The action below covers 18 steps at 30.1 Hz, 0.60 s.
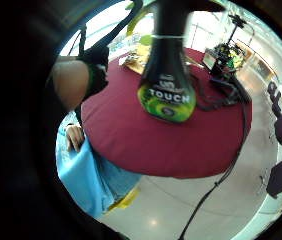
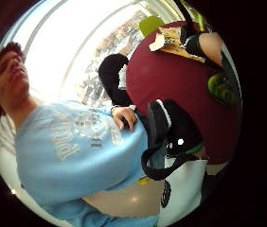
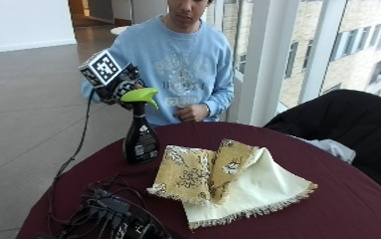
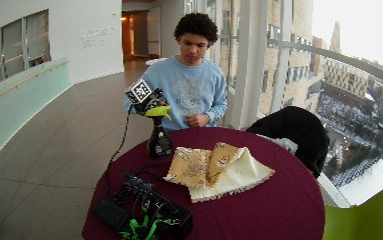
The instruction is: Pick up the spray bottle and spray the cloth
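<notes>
Spray bottle [image 3: 140, 134] upright, nozzle toward cloth [image 3: 226, 181]; right hand [image 3: 120, 88] apparently gripping head.

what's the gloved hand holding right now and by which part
The black-gloved right hand grips the black plastic spray bottle by its green trigger head, at the top; the bottle's base is at the dark red tablecloth.

Outside view: across the table [image 3: 349, 199], facing the person, near.
Wide outside view: same side, farther back and higher — whole table seen.
Little-finger palm view: close behind the spray bottle [image 1: 167, 80], looking down over the table.
Thumb palm view: apparently turned toward the person's chest — table edge shared.
</notes>
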Each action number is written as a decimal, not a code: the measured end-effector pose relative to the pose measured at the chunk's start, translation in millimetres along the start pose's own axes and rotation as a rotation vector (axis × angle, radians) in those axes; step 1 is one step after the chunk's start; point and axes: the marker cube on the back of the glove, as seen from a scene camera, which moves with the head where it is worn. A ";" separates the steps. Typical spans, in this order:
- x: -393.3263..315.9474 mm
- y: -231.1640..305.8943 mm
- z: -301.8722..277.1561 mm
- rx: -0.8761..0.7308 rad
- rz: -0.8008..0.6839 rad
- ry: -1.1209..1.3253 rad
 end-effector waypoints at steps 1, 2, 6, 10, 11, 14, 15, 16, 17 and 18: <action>7.4 2.1 -3.3 0.008 0.020 -0.021; 14.7 3.5 -6.0 0.016 0.040 -0.047; 44.0 1.4 -13.0 0.040 0.103 -0.144; 74.9 -9.1 -16.0 0.006 0.151 -0.241; 82.7 -11.4 -16.0 -0.003 0.165 -0.268; 104.6 -18.2 -11.8 0.031 0.218 -0.342; 112.1 -20.7 -9.4 0.053 0.235 -0.366; 119.7 -23.0 -6.9 0.071 0.249 -0.390; 126.9 -24.8 -4.4 0.080 0.257 -0.412; 133.5 -26.4 -1.8 0.080 0.261 -0.432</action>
